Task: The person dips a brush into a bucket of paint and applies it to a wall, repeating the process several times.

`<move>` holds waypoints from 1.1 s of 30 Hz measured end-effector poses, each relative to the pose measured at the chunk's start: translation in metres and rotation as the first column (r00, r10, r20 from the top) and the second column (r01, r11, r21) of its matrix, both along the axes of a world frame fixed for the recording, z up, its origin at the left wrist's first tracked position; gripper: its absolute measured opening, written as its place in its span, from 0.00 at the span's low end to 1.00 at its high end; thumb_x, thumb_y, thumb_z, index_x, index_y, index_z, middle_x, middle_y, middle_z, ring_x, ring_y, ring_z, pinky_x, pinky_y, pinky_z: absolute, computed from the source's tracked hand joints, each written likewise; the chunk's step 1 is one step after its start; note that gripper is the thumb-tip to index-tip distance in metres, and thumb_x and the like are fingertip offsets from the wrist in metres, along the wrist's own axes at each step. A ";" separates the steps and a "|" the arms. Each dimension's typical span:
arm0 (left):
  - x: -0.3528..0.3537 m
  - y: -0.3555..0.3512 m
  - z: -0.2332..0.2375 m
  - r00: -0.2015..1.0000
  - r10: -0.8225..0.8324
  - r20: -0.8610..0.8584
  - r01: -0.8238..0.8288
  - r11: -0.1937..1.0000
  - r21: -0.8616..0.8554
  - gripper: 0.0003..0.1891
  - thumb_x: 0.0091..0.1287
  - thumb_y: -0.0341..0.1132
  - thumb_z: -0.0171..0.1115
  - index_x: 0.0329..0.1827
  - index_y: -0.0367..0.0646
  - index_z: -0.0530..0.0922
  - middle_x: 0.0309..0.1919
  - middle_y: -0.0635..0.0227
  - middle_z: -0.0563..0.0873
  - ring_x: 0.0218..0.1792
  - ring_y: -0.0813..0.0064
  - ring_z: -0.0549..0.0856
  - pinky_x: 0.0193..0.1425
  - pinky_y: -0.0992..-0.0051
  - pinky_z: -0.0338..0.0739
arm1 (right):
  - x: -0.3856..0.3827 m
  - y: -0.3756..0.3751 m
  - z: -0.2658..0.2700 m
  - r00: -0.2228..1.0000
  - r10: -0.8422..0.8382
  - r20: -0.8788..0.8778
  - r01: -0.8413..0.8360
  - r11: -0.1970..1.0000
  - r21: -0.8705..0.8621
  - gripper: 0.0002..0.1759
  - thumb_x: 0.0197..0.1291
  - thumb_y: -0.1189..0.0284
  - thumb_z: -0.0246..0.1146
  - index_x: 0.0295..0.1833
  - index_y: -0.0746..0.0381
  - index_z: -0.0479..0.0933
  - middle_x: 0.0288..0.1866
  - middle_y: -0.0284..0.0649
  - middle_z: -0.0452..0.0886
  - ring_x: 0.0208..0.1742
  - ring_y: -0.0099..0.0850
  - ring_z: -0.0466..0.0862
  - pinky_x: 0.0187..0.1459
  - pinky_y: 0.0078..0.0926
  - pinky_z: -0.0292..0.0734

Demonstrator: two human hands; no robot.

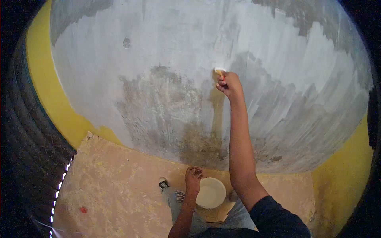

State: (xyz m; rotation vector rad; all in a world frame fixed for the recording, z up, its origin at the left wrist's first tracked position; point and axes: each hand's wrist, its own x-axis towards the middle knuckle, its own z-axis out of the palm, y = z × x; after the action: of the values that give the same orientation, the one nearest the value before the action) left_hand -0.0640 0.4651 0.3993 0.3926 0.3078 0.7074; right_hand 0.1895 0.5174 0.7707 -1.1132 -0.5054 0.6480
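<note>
My right hand [229, 84] is closed around the handle of a paintbrush [219, 72], arm stretched out in front of me. The white bristle end of the brush is right at the grey wall [166, 95], which has a whitish coat over its upper and middle parts. Lower down, my left hand [193, 175] hangs beside a round white bucket [224, 195], with its fingers loosely bent and somewhat apart. Pale, creamy paint shows inside the bucket, which stands between my legs.
Bare grey-brown patches mark the lower wall and its top edge. Yellow wall bands [65, 101] border both sides. A dark corrugated shutter [27, 131] is at the left. My shoe [163, 183] rests on the stained tan floor [115, 186], where a small red spot [83, 210] lies.
</note>
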 end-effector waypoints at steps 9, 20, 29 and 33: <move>-0.002 0.000 0.003 0.999 0.019 -0.040 -0.020 0.999 -0.031 0.05 0.65 0.37 0.58 0.41 0.49 0.77 0.37 0.70 0.83 0.41 0.69 0.81 0.48 0.64 0.75 | -0.014 0.021 -0.097 0.895 -0.298 0.333 0.315 0.949 0.004 0.13 0.71 0.63 0.45 0.49 0.60 0.69 0.25 0.37 0.71 0.20 0.27 0.72 0.21 0.29 0.73; -0.004 -0.003 0.010 0.994 0.031 -0.103 -0.038 0.997 -0.070 0.05 0.65 0.35 0.57 0.41 0.48 0.76 0.37 0.69 0.82 0.41 0.69 0.81 0.47 0.66 0.74 | -0.050 0.025 -0.280 0.941 -0.163 -0.297 0.103 0.973 -0.208 0.13 0.70 0.61 0.48 0.36 0.57 0.70 0.19 0.37 0.70 0.14 0.29 0.69 0.16 0.37 0.70; 0.004 0.007 0.019 0.997 0.062 -0.055 -0.063 0.998 -0.016 0.07 0.64 0.37 0.59 0.42 0.49 0.76 0.38 0.69 0.82 0.43 0.68 0.81 0.48 0.64 0.74 | -0.018 0.034 -0.059 1.000 -0.016 0.019 0.014 0.997 0.076 0.16 0.67 0.61 0.51 0.31 0.62 0.69 0.15 0.32 0.64 0.12 0.25 0.66 0.16 0.30 0.69; 0.005 0.010 0.019 0.995 0.062 -0.072 -0.065 0.997 -0.033 0.07 0.65 0.36 0.58 0.43 0.49 0.75 0.38 0.68 0.82 0.43 0.68 0.81 0.49 0.67 0.74 | -0.051 0.029 -0.072 0.995 -0.093 0.032 0.091 0.994 0.055 0.17 0.70 0.58 0.48 0.39 0.61 0.70 0.17 0.28 0.64 0.12 0.20 0.62 0.17 0.25 0.69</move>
State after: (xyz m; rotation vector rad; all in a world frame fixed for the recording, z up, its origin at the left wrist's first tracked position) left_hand -0.0593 0.4747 0.4178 0.3761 0.4007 0.7503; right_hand 0.1383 0.5469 0.6983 -1.0922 -0.4952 0.5333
